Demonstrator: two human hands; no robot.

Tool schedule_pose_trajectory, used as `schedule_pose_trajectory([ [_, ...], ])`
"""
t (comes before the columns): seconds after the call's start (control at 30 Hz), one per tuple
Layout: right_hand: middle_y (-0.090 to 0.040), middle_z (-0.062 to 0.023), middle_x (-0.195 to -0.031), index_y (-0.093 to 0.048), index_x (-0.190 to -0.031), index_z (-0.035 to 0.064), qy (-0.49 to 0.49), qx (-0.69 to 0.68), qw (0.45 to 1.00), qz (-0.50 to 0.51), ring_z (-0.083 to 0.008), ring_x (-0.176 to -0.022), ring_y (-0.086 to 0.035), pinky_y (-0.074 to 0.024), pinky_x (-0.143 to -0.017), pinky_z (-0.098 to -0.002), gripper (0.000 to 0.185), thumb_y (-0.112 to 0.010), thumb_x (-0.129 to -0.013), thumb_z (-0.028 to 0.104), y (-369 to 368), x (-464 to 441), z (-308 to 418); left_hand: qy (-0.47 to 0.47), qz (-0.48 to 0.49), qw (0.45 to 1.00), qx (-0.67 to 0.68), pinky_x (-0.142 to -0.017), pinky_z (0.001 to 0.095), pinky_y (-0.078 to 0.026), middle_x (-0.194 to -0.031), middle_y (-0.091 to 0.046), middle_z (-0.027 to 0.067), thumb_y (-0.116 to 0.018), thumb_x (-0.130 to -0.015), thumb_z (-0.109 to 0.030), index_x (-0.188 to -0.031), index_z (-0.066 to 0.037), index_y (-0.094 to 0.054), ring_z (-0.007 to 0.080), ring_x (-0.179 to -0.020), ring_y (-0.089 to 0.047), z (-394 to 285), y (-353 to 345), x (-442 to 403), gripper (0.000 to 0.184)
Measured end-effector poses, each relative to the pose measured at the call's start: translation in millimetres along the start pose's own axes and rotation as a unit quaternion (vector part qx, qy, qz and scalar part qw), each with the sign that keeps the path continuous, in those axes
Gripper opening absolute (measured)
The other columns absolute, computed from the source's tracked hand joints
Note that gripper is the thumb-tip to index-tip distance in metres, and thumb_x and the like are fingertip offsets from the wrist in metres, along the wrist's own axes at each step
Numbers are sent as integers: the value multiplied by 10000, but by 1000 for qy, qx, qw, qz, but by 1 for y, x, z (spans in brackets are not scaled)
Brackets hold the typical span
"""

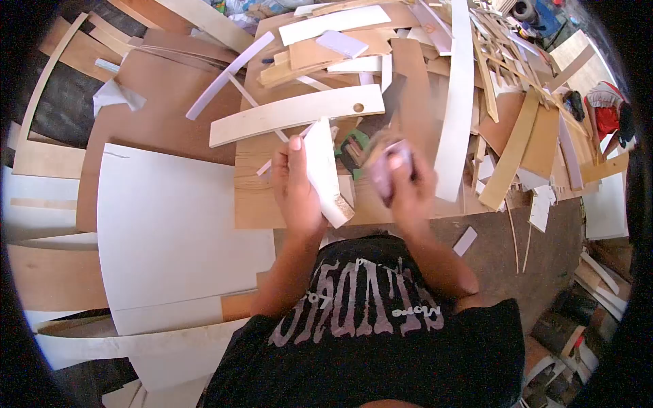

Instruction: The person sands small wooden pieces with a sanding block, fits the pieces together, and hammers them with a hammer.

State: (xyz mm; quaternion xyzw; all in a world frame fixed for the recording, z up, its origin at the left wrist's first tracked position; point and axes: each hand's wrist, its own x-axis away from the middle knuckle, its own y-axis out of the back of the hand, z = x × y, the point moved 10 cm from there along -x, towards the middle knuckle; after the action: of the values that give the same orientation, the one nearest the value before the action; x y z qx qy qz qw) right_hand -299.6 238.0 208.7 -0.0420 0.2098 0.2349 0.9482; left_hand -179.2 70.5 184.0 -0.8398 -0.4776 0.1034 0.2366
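Note:
My left hand [297, 183] is closed around a white offcut of board [322, 163], thumb on its left side. The offcut is tilted upright, and its near end shows a rough, brown chipboard-like edge. My right hand [410, 180] grips a purplish pad [389, 173], apart from the offcut and just to its right. Motion smears this hand and the pad, so I cannot make out the pad's exact kind. Behind both hands lies a pale curved board [296, 114] with a round hole near its right end. Something dark and green [354, 149] shows partly between my hands.
The brown wooden worktop [255, 204] carries many stacked wood strips and lilac pieces. A long white strip [454, 129] runs along the right. Scrap wood is heaped beyond it. At left stands a large white panel [180, 224]. A small lilac offcut [465, 241] lies near the front right.

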Motion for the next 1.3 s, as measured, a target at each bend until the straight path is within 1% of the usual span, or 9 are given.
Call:
schedule_pose_trajectory([
  [0.17,-612,-41,-808,-589,-1166,29,-333,-195,919,-84,-116,-608,-577,-446,-498,-257,468,-439,-1044,455,-14,32,-63,-121,25,987,-108,-853,314,-518,-1154,-634,168,-641,-969,-277,-1286,52,-536,181,-962,-632,-40,9,-4,469],
  [0.27,-615,-44,-857,-583,-1188,31,-488,-264,832,-31,-130,-630,-592,-474,-529,-272,476,-443,-1042,462,-50,75,-59,-42,105,993,-23,-960,378,-512,-1261,-600,205,-644,-947,-155,-1361,64,-481,249,-1091,-627,-26,27,-12,495],
  [0.43,-642,-100,-978,-512,-1335,6,-425,-170,888,-25,-182,-744,-644,-536,-620,-312,498,-493,-1034,403,-75,86,-40,-54,181,981,56,-1011,453,-471,-1266,-566,244,-644,-938,-136,-1265,70,-508,327,-1159,-589,-22,54,-9,410],
  [0.57,-613,-144,-1192,-475,-1366,-3,-449,-331,829,-42,-224,-1019,-639,-551,-834,-366,490,-548,-1017,332,-112,102,-48,19,314,942,122,-1139,468,-352,-1360,-465,156,-630,-843,-15,-1139,-49,-498,318,-1344,-428,-3,68,-1,326],
  [0.8,-605,-109,-1171,-474,-1324,17,-300,-155,937,-89,-180,-1073,-584,-494,-924,-332,465,-651,-963,249,-113,116,-44,168,448,875,75,-1043,425,-447,-1392,-470,152,-479,-967,-325,-1369,-22,-452,272,-1299,-493,-18,89,9,504],
  [0.9,-599,-103,-1179,-483,-1298,18,-257,-123,958,-35,-172,-1099,-560,-460,-971,-345,429,-666,-943,175,-131,125,-36,434,340,830,77,-946,352,-489,-1266,-574,131,-418,-1039,-341,-1407,-6,-451,200,-1144,-587,5,117,4,499],
  [0.97,-596,-112,-1188,-487,-1293,17,-182,-57,980,55,-179,-1116,-551,-448,-986,-354,426,-661,-935,169,-150,122,-18,355,394,800,-282,-853,286,-490,-1079,-647,99,-379,-1078,-367,-1295,12,-565,148,-973,-619,11,137,2,475],
  [1.17,-522,-229,-1266,-531,-1336,14,-50,299,951,64,-388,-1076,-607,-506,-909,-434,494,-653,-919,249,-167,106,27,157,402,767,-475,-613,433,-466,-712,-637,154,-405,-1064,-327,-1024,23,-639,270,-668,-629,14,149,0,423],
  [1.3,-536,-216,-1201,-550,-1331,65,-45,360,931,44,-394,-951,-640,-547,-765,-439,483,-664,-914,280,-175,95,26,-186,366,774,-482,-615,509,-465,-726,-647,216,-395,-1034,-206,-1039,37,-608,399,-674,-650,-22,142,6,323],
])
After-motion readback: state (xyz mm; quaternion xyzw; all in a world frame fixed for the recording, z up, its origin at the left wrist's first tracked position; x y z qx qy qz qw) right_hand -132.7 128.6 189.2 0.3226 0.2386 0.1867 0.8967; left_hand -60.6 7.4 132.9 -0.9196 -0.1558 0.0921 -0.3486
